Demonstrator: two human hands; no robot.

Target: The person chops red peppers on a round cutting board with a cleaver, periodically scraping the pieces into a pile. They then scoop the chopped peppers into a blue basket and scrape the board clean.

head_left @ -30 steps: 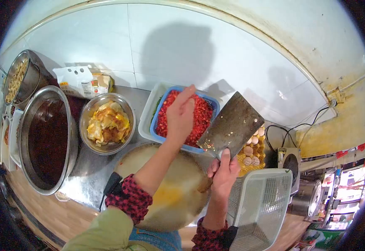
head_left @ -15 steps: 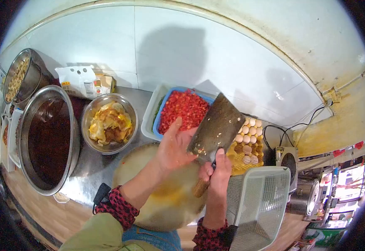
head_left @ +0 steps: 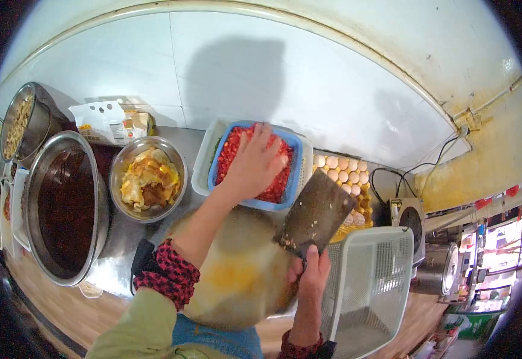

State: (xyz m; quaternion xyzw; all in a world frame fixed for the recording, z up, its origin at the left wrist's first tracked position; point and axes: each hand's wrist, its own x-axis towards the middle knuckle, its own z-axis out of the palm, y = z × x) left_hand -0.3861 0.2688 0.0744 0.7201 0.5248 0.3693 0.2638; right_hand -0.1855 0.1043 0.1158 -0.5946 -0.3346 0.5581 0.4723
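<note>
My left hand (head_left: 255,164) rests palm down on the chopped red chili (head_left: 230,157) in a blue basket (head_left: 215,167), fingers stretched out. That basket sits in a pale, larger tub (head_left: 200,173). In my right hand (head_left: 312,272) is a cleaver (head_left: 317,209), its broad blade tilted up and dotted with small pale bits. The cleaver hangs over the right side of a round chopping board (head_left: 231,257), which has a yellowish stain in its middle.
Left of the board stand a steel bowl of cooked egg (head_left: 148,179), a large pot of dark liquid (head_left: 63,203) and a pot of pale pieces (head_left: 18,122). Trays of eggs (head_left: 356,173), a white mesh basket (head_left: 368,287) and a burner (head_left: 410,221) are at the right.
My left hand has moved from beside the cleaver blade up and forward onto the chopped chili. The cleaver has shifted slightly down, away from the blue basket.
</note>
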